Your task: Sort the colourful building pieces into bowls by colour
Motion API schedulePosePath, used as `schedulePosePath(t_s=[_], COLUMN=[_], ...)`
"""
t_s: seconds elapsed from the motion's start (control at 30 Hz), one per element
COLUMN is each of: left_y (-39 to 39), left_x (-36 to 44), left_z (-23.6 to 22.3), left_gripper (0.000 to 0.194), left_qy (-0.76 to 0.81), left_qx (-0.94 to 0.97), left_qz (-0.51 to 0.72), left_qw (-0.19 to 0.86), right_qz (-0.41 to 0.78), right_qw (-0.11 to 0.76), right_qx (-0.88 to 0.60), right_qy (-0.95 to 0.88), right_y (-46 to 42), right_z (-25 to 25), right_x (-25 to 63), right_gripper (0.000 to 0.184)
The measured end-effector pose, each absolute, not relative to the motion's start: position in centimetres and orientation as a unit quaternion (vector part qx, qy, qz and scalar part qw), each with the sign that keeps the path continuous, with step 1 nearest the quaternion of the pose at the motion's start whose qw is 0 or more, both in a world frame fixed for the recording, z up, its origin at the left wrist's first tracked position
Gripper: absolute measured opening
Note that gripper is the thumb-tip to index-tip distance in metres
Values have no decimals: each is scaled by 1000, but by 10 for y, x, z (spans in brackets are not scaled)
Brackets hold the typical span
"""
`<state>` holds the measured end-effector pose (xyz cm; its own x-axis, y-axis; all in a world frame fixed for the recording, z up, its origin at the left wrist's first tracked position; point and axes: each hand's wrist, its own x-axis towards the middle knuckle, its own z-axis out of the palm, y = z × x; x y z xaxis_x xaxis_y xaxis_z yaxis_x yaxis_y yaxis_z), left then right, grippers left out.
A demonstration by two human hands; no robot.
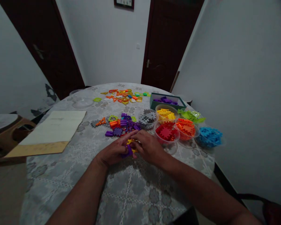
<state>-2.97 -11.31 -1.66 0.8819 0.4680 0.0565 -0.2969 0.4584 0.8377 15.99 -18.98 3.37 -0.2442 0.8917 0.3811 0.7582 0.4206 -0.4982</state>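
Note:
My left hand [115, 150] is closed around a purple plastic building piece [127, 152], just above the near middle of the table. My right hand [148, 146] pinches a yellow building piece [130, 142] against it. Fingers cover much of both pieces, so I cannot tell whether they are joined. Right beyond the hands lies a loose pile of purple [117, 132], orange [114, 124], grey and green toothed pieces. A clear bowl of red pieces [166, 131] stands close to the right of my right hand.
Bowls of yellow [165, 114], grey [148, 117], orange [186, 128] and blue pieces [210, 137] stand on the right. Behind them is a dark green box [152, 103] with purple pieces. Mixed pieces [124, 97] lie at the back. A paper pad [58, 125] overhangs the table's left edge.

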Motion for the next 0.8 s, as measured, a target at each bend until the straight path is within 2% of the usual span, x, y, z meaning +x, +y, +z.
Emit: schedulePosePath(t_s=[0.3,0.53,0.63,0.8], left_y=[-116,-110,-106,-101], left_x=[-28,-31,-27,-22], left_z=[-14,-14,-13,-10], left_gripper=[87,80,75,62], left_qy=[51,106,140,173], left_qx=[458,431,404,342], left_qz=[206,257,314,388], left_qw=[863,858,848,838], right_qz=[174,30,-42,-94], right_qw=[320,377,363,311], right_qx=[-566,-670,-725,-786], right_qy=[-740,-638,-584,-527], right_y=[-195,-166,-138,-106], right_z=[47,87,93,88], right_x=[172,262,312,359], right_gripper=[15,27,32,35])
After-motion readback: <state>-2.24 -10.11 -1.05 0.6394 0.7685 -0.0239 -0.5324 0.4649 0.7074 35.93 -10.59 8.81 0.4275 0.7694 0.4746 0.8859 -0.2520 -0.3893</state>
